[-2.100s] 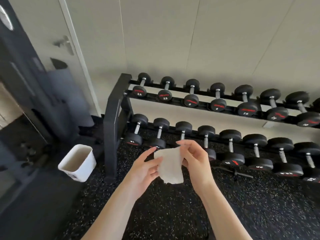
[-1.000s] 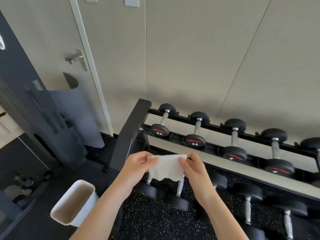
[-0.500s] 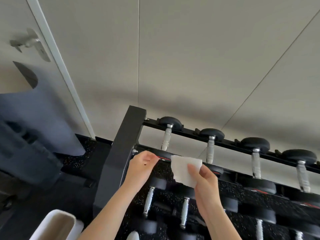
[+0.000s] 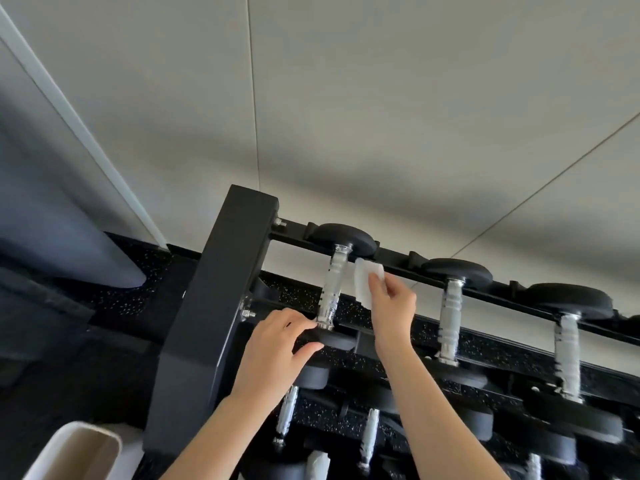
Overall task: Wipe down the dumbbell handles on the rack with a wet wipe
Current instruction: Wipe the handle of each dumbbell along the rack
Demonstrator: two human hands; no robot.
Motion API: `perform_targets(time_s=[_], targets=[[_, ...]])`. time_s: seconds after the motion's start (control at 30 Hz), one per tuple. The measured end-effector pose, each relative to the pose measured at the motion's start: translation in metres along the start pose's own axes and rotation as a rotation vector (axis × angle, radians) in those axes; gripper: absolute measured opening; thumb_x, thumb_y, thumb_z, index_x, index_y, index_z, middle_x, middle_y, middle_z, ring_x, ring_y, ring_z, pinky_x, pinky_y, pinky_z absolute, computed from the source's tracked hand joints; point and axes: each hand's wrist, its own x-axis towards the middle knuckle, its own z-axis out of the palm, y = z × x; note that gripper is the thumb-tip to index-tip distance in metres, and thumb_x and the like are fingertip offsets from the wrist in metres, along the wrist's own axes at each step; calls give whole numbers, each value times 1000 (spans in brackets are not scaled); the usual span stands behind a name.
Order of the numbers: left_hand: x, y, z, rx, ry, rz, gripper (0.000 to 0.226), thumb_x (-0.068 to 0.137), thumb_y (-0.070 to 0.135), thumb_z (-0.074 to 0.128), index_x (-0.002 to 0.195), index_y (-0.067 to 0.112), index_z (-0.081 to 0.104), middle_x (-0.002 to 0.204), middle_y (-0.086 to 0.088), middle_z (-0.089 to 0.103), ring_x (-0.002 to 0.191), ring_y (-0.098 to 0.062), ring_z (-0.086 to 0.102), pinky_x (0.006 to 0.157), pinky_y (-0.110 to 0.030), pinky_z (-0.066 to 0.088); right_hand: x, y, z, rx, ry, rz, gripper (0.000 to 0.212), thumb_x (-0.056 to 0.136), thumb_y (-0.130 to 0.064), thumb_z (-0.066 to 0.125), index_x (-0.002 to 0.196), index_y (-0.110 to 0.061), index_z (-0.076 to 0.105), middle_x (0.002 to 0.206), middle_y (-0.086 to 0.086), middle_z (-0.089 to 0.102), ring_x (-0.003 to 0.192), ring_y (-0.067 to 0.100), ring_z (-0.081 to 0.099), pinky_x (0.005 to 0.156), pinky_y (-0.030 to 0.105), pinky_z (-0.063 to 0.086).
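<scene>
Item: first handle, upper row, the dumbbell nearest the rack's upright post. Chrome, ridged, sloping down from its rear head toward the near head; not yet wiped.

Wet wipe: white, folded, just right of the handle's upper end, apart from it or barely touching; which cannot be told.

Right hand: fingers and thumb pinch the wipe's lower part.

Left hand: fingers loosely spread, resting on the near head beside the handle's foot; holds nothing.

Remaining handles: in a row to the right of the post, more on the row below.

Handling advice: wrap the wipe round the bar, not merely dab one side; slide end to end while twisting so the ridges are reached; keep the left hand steadying the head so the dumbbell does not roll in its cradle.
</scene>
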Motion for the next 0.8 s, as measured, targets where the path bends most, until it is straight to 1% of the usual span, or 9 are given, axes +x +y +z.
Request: perform_targets(time_s=[0.03,0.07,0.13,0.2,0.3,0.4,0.5,0.7,0.8], targets=[[0,-2,1,-43,19,-19,25,75,30,78,98,23,70,95,12,62,91,-8,58,78,-28,51,8,0,10,17,-22,-13,32,90,-19,55,63,-7,44,60,2,31,57,15,26,57,27,22],[1,-4,2,-78,31,-35,22,77,32,75,96,24,70,94,14,61,91,-6,56,78,-26,50,15,0,19,46,-41,-20,28,90,-20,56,67,-5,52,63,2,41,58,14,34,57,23,27],[2,-7,4,-118,49,-51,22,80,42,67,95,27,69,93,19,58,91,-1,53,76,-19,48,25,2,36,104,-73,-21,16,90,-23,59,91,-11,69,89,-3,61,79,5,53,67,13,36],[-1,-9,7,-146,71,-61,28,82,49,57,96,29,69,94,22,56,93,0,52,75,-15,45,29,7,48,161,-66,-17,19,88,-24,63,104,-14,68,105,-9,57,94,-2,52,73,8,37],[-5,-9,12,-192,107,-76,27,82,50,55,100,33,67,97,24,53,98,-2,53,75,-16,47,33,19,55,201,-40,4,10,86,-20,66,96,-21,65,104,-16,49,94,-6,49,68,2,39],[-7,-11,15,-231,131,-94,25,81,50,57,101,38,65,98,23,54,98,-5,55,78,-18,45,38,27,55,205,-28,-24,12,84,-18,68,87,-29,66,108,-5,60,97,2,55,75,10,42],[-7,-12,17,-250,155,-83,23,81,47,58,101,37,65,97,22,54,97,-7,56,75,-22,45,47,30,54,215,24,-40,10,81,-16,71,91,-19,73,103,5,68,100,15,62,82,23,50],[-7,-15,21,-263,191,-74,21,81,46,60,99,37,65,97,22,54,96,-8,56,74,-24,45,53,25,64,288,137,-98,7,77,-10,73,81,-16,73,96,6,71,91,16,67,82,35,56],[-7,-16,22,-280,196,-75,20,80,45,61,99,38,65,97,21,55,95,-11,57,76,-24,46,51,23,59,160,81,-133,6,77,-18,75,79,-23,73,95,1,70,89,9,65,79,30,55]])
